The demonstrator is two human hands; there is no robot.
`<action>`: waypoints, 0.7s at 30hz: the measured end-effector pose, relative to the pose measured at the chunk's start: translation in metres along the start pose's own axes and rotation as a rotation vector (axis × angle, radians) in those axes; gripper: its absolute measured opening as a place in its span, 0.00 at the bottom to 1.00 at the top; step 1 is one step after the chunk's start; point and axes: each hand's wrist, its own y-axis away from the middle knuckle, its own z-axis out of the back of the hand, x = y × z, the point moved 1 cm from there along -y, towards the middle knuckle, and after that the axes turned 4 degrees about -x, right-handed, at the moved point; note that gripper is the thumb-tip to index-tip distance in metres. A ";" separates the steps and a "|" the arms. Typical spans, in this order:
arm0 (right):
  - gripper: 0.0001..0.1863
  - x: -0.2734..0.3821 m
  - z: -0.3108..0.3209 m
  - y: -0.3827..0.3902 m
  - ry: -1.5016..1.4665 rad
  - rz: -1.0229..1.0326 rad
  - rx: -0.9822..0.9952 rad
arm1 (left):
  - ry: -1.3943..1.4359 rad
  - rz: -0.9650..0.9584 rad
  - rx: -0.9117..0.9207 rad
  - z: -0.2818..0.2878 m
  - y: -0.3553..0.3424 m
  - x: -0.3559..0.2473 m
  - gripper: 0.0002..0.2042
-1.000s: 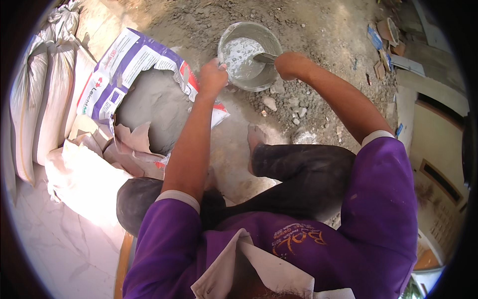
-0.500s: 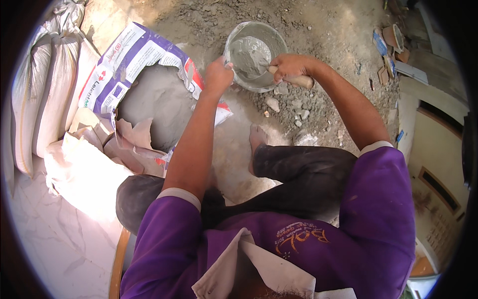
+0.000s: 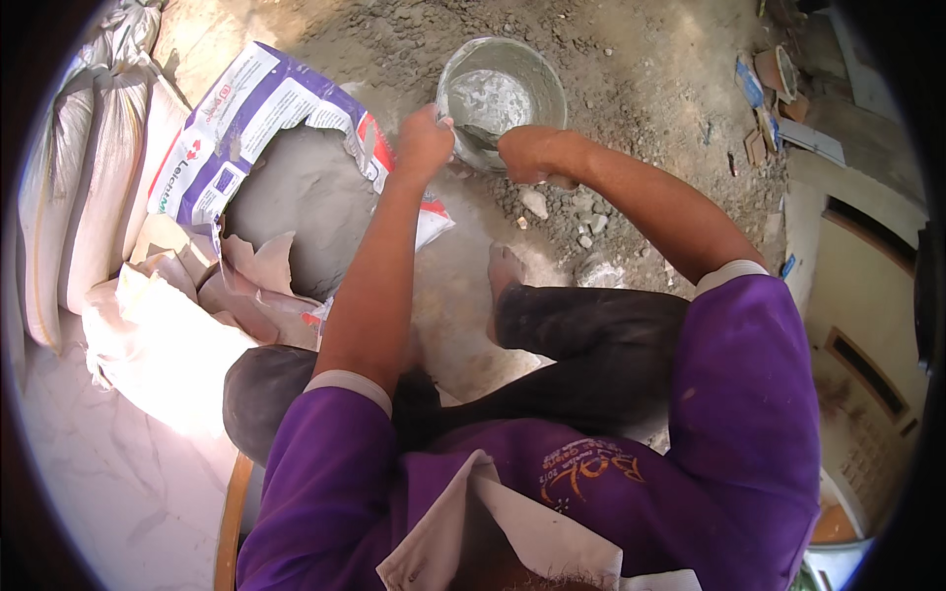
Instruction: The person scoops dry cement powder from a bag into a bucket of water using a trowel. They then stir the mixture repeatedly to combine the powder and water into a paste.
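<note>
A grey bucket (image 3: 555, 79) stands on the dirt ground ahead of me, with wet grey mortar (image 3: 493, 97) inside. My left hand (image 3: 426, 144) is closed on the bucket's left rim. Over the near right side of the bucket, my right hand (image 3: 532, 155) is wrapped round the wooden handle of a trowel. The trowel's blade (image 3: 479, 138) dips into the near left part of the bucket; the hand hides most of the handle.
Left of the bucket lies a torn paper bag (image 3: 202, 177) full of grey powder (image 3: 305, 197). Several white sacks (image 3: 99, 197) stand at the far left. Rubble (image 3: 591, 219) lies right of the bucket. My bare foot (image 3: 505, 268) is just below it.
My right hand and the trowel have moved left, bringing the blade toward the near left wall of the bucket. My left hand stays on the rim.
</note>
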 end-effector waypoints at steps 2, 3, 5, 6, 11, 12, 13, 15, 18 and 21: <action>0.14 -0.001 -0.011 0.018 0.046 0.001 -0.018 | 0.058 0.010 -0.020 -0.001 -0.003 0.006 0.10; 0.15 -0.008 -0.016 0.026 0.067 -0.001 -0.026 | 0.088 0.015 -0.027 -0.002 -0.006 0.009 0.10; 0.16 -0.033 -0.020 0.047 0.009 0.037 -0.119 | 0.121 0.041 -0.034 0.000 -0.012 0.017 0.11; 0.16 -0.042 -0.020 0.056 -0.022 0.058 -0.164 | 0.136 0.057 -0.039 0.003 -0.013 0.023 0.12; 0.14 -0.072 -0.015 0.078 -0.003 -0.163 -0.331 | 0.014 0.094 -0.043 0.020 -0.008 0.022 0.15; 0.14 -0.083 -0.022 0.071 0.032 -0.189 -0.396 | -0.005 0.109 -0.050 0.021 -0.009 0.024 0.15; 0.13 -0.095 -0.032 0.060 0.030 -0.217 -0.438 | 0.001 0.098 -0.052 0.020 -0.012 0.028 0.14; 0.12 -0.117 -0.054 0.034 0.023 -0.268 -0.516 | 0.011 0.081 -0.060 0.015 -0.018 0.040 0.14; 0.12 -0.126 -0.073 0.014 0.047 -0.329 -0.481 | -0.052 0.083 -0.061 0.014 -0.023 0.043 0.17; 0.11 -0.148 -0.101 0.001 0.092 -0.336 -0.421 | -0.001 0.080 -0.083 0.015 -0.022 0.048 0.18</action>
